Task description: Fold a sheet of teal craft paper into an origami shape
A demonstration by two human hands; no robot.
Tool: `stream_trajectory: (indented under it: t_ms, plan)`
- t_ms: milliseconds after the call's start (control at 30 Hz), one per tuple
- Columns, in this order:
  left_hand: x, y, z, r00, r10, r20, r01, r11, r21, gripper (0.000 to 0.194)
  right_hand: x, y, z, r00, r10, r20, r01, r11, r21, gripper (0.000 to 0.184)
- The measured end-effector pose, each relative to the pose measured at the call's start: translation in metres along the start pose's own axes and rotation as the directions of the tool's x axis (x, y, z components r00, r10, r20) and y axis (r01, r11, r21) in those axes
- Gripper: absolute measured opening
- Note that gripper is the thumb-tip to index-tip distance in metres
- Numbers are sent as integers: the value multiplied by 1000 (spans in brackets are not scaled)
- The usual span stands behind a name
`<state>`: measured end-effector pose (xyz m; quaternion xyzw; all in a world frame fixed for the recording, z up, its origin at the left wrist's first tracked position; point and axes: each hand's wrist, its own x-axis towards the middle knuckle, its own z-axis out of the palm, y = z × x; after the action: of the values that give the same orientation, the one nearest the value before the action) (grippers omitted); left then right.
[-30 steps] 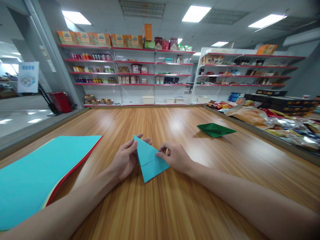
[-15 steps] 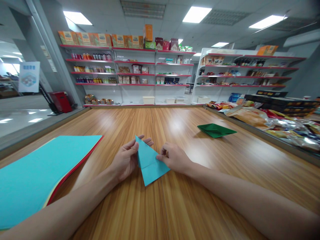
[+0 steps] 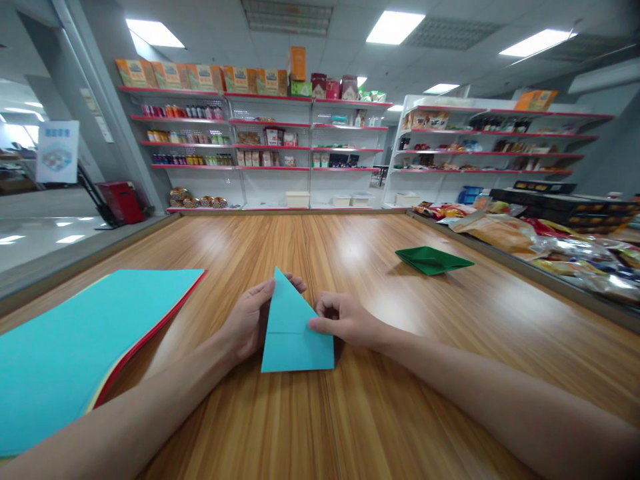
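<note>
A folded sheet of light blue paper is held between my two hands over the middle of the table, its point away from me and its straight edge toward me. A horizontal crease crosses its lower part. My left hand grips the left side near the point, thumb at the edge and fingers behind the paper. At the right slanting edge, my right hand pinches the paper between thumb and curled fingers. A folded dark green paper boat shape rests on the table beyond my right hand.
On the left of the wooden table lies a stack of coloured paper sheets, blue on top, with cream and red edges below. Snack packets and black boxes stand past the right rim. Stocked shelves line the back.
The blue folded paper has turned clockwise, so its near edge now lies level across my view. Both hands keep their hold. The green paper and the stack have stayed put.
</note>
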<state>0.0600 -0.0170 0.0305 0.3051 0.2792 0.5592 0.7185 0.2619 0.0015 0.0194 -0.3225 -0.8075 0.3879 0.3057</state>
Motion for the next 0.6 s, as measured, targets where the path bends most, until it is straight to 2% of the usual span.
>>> stream_trajectory:
  t_ms: [133,300,433,533,600]
  plan:
    - [-5,3,3,992,-125,28,127,987,-94,27,3,4,-2,997,12,77,-36,949,314,42]
    - [-9,2,5,986,-98,136,104,994,-37,16,2,5,-1,990,106,88,-137,809,571,42]
    - [-7,-1,-1,986,-60,153,54,998,43,17,2,6,-3,985,139,101,-170,710,683,38]
    - [-5,2,-8,987,-88,136,71,990,125,25,2,7,-9,973,147,178,-231,656,718,38]
    - [-4,4,-13,984,-111,142,81,976,202,25,1,6,-14,958,138,250,-278,654,704,40]
